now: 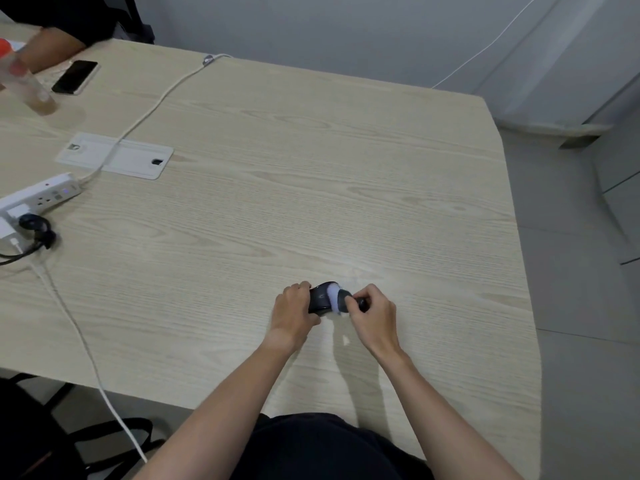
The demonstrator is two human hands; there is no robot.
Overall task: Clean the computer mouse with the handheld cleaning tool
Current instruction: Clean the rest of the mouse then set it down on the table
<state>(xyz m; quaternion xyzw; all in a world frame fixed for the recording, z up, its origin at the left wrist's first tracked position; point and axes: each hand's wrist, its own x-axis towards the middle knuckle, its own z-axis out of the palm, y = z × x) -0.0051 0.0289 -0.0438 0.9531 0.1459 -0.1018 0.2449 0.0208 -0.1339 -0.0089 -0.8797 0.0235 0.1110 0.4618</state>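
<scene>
Mouse [320, 299] clasped by left hand [294, 311], right hand [372, 315] grip pinching cleaning tool [341, 301], bare table [311, 185] around.

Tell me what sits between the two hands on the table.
In the head view, the dark mouse and cleaning tool sit between left hand and right hand.

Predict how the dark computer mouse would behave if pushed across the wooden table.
The dark computer mouse looks rigid and light, so it would probably slide, not roll, on the smooth wooden table. The left hand steadying it suggests it shifts easily.
</scene>
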